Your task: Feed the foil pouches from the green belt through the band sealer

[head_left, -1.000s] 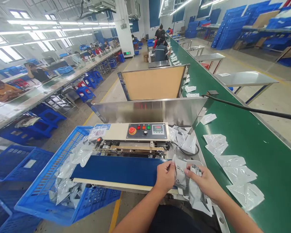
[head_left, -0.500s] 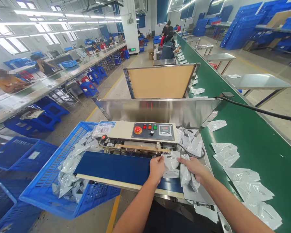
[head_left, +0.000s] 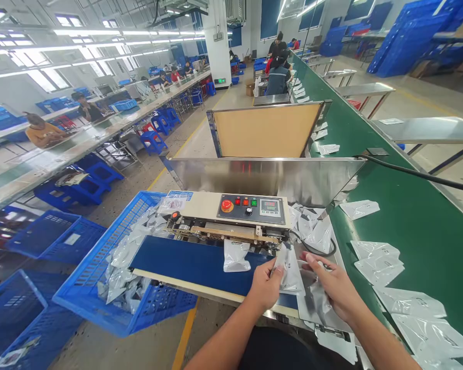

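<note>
My left hand (head_left: pixel 267 285) pinches a white pouch (head_left: pixel 293 275) by its left edge, at the right end of the blue belt (head_left: pixel 189 262). Close beside it, my right hand (head_left: pixel 334 285) is closed on another shiny pouch (head_left: pixel 318 298), which hangs partly hidden under the fingers. A separate white pouch (head_left: pixel 236 257) lies on the belt with its upper edge in the band sealing machine (head_left: pixel 200 206); neither hand touches it.
A blue crate (head_left: pixel 100 288) full of pouches stands at the belt's left end. Loose pouches (head_left: pixel 312 228) lie right of the machine. Along the right runs a green conveyor (head_left: pixel 420 231) with several pouches. A steel panel (head_left: pixel 262 177) rises behind, and a black cable (head_left: pixel 416 174) crosses the conveyor.
The pouch that my left hand held at the sealer has moved left along the belt, out of the hand. My left hand now grips another pouch, and my right hand has shifted slightly right.
</note>
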The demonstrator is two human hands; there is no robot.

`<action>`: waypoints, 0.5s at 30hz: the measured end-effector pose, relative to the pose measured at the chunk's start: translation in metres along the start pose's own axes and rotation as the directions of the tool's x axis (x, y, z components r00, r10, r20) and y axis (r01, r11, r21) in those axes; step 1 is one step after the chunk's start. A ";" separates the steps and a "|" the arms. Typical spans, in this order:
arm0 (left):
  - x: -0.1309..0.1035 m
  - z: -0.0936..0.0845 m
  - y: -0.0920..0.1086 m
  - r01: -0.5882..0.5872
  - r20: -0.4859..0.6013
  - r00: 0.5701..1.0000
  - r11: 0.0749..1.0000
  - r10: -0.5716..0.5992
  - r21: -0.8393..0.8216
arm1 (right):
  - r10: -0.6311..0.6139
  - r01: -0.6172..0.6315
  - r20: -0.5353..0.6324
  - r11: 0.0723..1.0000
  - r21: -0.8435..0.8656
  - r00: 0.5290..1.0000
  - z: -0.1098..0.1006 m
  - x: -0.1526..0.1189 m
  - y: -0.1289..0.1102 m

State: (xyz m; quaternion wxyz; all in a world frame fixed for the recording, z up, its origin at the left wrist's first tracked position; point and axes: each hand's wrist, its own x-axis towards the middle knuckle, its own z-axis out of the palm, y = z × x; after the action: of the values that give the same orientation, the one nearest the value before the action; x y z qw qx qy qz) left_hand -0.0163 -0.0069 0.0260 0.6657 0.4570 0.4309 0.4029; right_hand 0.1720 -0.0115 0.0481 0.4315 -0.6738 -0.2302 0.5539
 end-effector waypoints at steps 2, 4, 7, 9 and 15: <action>0.004 0.000 -0.002 0.018 -0.018 1.000 1.000 -0.018 0.023 | -0.030 0.033 0.039 0.996 -0.086 0.999 -0.011 0.003 0.007; 0.006 0.004 -0.007 0.017 -0.071 0.997 0.997 -0.012 0.075 | -0.093 0.101 0.056 0.983 -0.156 0.994 -0.017 0.005 0.016; 0.012 0.011 -0.017 0.015 -0.220 0.975 0.990 0.016 0.137 | -0.172 0.172 0.021 0.951 -0.256 0.985 -0.021 0.010 0.029; 0.022 0.016 -0.025 0.111 -0.314 0.944 0.993 -0.096 0.030 | -0.163 0.144 -0.038 0.943 -0.299 0.986 -0.024 0.016 0.036; 0.053 0.020 -0.041 0.270 -0.339 0.873 0.926 -0.351 -0.265 | -0.024 0.001 -0.111 0.980 -0.200 0.994 -0.022 0.036 0.034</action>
State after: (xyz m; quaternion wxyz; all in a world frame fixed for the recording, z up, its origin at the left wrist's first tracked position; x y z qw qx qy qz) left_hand 0.0246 0.0261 -0.0196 0.6698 0.2219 0.5750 0.4140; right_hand 0.1975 -0.0084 -0.0001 0.3774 -0.7425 -0.2642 0.4863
